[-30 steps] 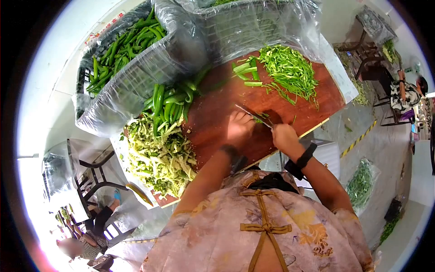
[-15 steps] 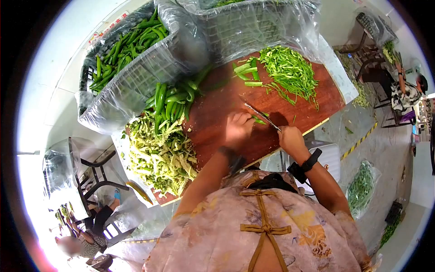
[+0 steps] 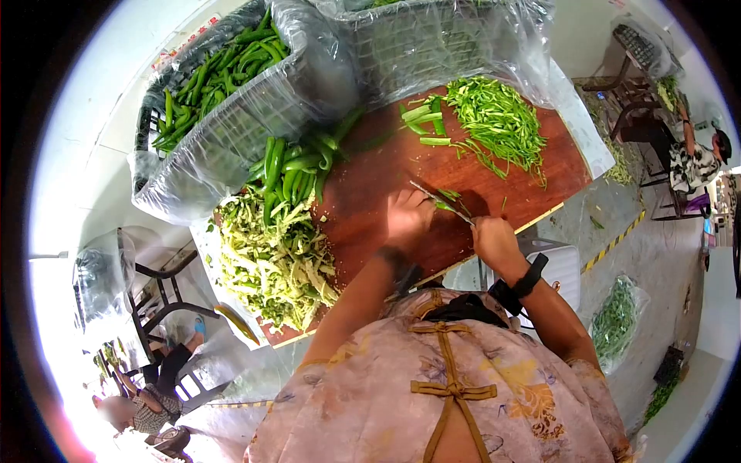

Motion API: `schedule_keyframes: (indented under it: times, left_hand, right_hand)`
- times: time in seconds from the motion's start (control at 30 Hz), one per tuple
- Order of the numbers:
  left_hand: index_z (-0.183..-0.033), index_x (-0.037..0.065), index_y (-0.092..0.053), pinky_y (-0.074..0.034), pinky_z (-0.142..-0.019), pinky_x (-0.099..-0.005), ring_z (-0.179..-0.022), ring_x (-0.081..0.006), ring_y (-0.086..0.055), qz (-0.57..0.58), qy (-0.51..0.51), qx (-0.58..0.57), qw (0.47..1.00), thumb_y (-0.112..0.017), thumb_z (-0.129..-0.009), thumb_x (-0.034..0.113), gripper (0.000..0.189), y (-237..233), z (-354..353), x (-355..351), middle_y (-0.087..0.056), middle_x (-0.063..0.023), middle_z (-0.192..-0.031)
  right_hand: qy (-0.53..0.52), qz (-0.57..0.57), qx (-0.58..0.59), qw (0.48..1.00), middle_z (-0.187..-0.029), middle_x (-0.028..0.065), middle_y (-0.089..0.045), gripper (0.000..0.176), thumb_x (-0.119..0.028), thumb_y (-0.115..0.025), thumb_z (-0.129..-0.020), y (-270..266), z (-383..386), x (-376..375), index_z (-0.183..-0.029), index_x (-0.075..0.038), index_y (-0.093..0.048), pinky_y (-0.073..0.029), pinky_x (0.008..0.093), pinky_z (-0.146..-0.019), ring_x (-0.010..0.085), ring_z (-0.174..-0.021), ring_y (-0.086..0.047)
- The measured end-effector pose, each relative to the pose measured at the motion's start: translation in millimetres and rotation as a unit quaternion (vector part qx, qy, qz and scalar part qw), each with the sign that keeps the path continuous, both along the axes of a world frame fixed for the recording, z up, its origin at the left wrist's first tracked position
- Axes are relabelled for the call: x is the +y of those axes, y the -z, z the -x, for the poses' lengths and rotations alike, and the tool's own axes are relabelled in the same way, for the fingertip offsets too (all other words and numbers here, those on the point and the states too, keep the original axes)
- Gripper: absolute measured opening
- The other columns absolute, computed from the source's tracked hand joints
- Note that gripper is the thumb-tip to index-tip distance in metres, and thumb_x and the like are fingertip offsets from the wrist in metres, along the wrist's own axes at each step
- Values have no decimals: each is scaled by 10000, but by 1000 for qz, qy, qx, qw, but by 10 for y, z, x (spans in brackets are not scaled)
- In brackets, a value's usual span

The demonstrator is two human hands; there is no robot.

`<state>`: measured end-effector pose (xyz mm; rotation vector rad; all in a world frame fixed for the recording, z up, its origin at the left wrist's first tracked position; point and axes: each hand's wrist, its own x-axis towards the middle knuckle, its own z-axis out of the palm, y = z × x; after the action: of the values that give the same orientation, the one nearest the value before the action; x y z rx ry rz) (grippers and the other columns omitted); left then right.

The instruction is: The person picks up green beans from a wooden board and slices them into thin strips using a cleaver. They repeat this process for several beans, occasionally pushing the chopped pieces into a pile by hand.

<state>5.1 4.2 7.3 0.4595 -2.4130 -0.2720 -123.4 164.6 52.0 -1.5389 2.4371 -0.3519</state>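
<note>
My right hand [image 3: 495,243] is wrapped round the handle of a knife [image 3: 432,196], whose blade points up and left over the wooden board [image 3: 370,224]. My left hand [image 3: 409,217] is beside the blade near its tip, low over the board, fingers bent together; what they hold, if anything, is hidden. Thin strips of green pepper [image 3: 447,205] lie along the far side of the blade. Farther up the board are a heap of sliced green pepper [image 3: 502,123] and a few larger pepper pieces [image 3: 421,116].
Whole green peppers [image 3: 289,174] and a pile of pale cut pepper cores [image 3: 270,258] lie on the board's left. A plastic-lined crate [image 3: 224,116] of peppers and another lined crate [image 3: 440,54] stand behind. People sit at the far left and right. A bag of greens [image 3: 617,320] lies on the floor.
The knife has tipped slightly, its tip now lower and closer to my left fingers. My left hand has shifted only a little; the green strips sit slightly differently beside the blade.
</note>
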Motion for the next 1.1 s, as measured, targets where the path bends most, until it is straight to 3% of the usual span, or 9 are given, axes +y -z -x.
schedule_keyframes:
  times: [0.37,0.43,0.57,0.63,0.8,0.87,0.93,1.1]
  left_hand:
    - [-745,132,-628,-400,-787,-413,-850,-216,-534,-27,28,-28,999,-599,-671,117,81,10,-11,-42,-596,7,-868]
    - [-751,123,-621,-398,-782,-410,-850,-221,-531,-21,43,-67,997,-600,-679,107,77,-24,-17,-52,-593,-2,-860]
    - [-740,116,-607,-401,-764,-400,-826,-220,-538,1,37,-13,999,-587,-692,104,53,-46,1,-49,-587,-10,-830]
    - [-739,117,-605,-408,-756,-393,-805,-222,-550,-4,33,-15,999,-578,-699,108,49,-39,-16,-47,-585,-18,-805]
    - [-743,121,-615,-414,-763,-386,-795,-216,-559,-3,38,3,999,-578,-708,120,51,-62,-8,-38,-585,-18,-794]
    - [-743,125,-620,-415,-768,-385,-798,-215,-559,-4,35,-1,999,-581,-707,124,53,-61,0,-24,-588,-16,-800]
    - [-748,130,-631,-415,-770,-387,-814,-212,-560,-3,40,43,998,-601,-697,128,59,-84,12,-17,-601,-10,-837]
    - [-771,133,-645,-413,-775,-398,-847,-216,-560,-28,69,16,997,-632,-682,122,91,-196,-30,3,-612,-18,-888]
  right_hand:
    - [-33,36,2,999,-657,226,-580,184,-132,-549,-798,110,24,-287,-677,0,-586,-465,482,-585,403,-635,-580]
    - [-30,74,23,997,-644,212,-586,114,-74,-528,-707,129,32,-412,-628,-29,-596,-483,470,-598,393,-637,-590]
    - [-29,57,24,998,-649,212,-585,128,-77,-521,-716,96,33,-427,-619,-32,-591,-476,474,-589,394,-639,-586]
    - [-50,45,24,997,-647,223,-580,196,-149,-558,-802,112,87,-280,-679,0,-592,-464,480,-577,406,-617,-574]
    - [-5,6,4,1000,-656,221,-583,184,-153,-558,-809,-65,145,16,-723,6,-593,-461,483,-589,405,-629,-574]
    - [24,23,20,999,-663,209,-597,180,-120,-526,-782,-114,121,21,-664,-13,-610,-483,467,-579,385,-624,-597]
    - [31,27,13,999,-672,210,-601,172,-119,-530,-777,-159,99,1,-670,-14,-614,-485,467,-581,383,-628,-600]
    - [12,21,11,1000,-682,211,-607,162,-118,-537,-765,-113,84,-30,-674,-13,-621,-490,466,-588,384,-634,-602]
